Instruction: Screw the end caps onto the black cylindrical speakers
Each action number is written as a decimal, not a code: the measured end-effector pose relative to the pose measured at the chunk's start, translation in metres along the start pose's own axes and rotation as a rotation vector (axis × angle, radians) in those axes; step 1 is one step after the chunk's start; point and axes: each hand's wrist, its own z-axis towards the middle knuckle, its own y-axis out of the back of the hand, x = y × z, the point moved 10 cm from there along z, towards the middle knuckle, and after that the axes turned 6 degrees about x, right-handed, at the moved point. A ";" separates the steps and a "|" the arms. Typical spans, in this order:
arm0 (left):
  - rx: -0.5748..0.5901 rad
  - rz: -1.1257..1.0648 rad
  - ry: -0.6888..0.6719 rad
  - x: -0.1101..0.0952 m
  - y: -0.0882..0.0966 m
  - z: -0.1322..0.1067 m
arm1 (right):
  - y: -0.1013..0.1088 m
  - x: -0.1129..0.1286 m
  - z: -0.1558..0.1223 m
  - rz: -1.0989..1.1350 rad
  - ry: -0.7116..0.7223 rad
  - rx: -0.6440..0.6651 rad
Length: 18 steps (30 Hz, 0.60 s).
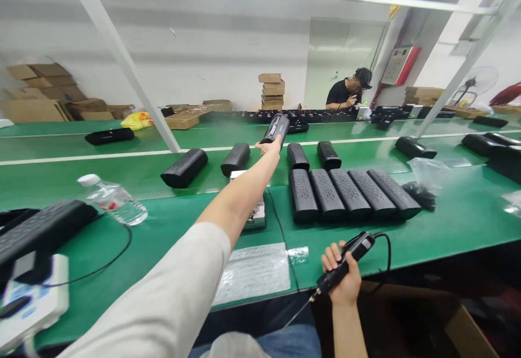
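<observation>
My left arm reaches far out over the green bench, and my left hand [269, 145] grips a black speaker [275, 128] lifted above the conveyor belt. Close to my body, my right hand [341, 276] is wrapped round a black corded screwdriver [345, 260] with its tip pointing down-left. Several black speakers [350, 192] lie side by side in a row on the bench right of my arm. More speakers [185, 167] lie singly on the belt near my left hand.
A clear water bottle [116, 202] lies on its side at left, near a black fixture [40, 230] and a white device [35, 298]. A plastic sheet [252, 271] and a crumpled bag [427, 176] lie on the bench. A person [345, 93] works at the far line beside stacked cardboard boxes [272, 91].
</observation>
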 end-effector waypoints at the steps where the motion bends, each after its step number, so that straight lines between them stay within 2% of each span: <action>1: -0.038 0.061 0.024 0.007 -0.004 0.001 | 0.005 -0.003 0.001 0.009 -0.009 0.005; 4: -0.080 0.214 0.019 0.026 -0.012 0.003 | 0.016 -0.012 0.003 0.042 -0.026 0.020; 9: -0.027 0.377 -0.130 0.047 -0.029 0.006 | 0.024 -0.024 0.005 0.080 -0.074 0.045; 12: -0.089 0.465 -0.170 0.052 -0.031 0.006 | 0.029 -0.027 0.002 0.082 -0.115 0.046; 15: -0.141 0.542 -0.215 0.034 -0.033 0.012 | 0.033 -0.026 -0.001 0.074 -0.146 0.037; 18: -0.065 0.565 -0.325 0.000 -0.032 0.019 | 0.036 -0.025 -0.002 0.061 -0.161 0.027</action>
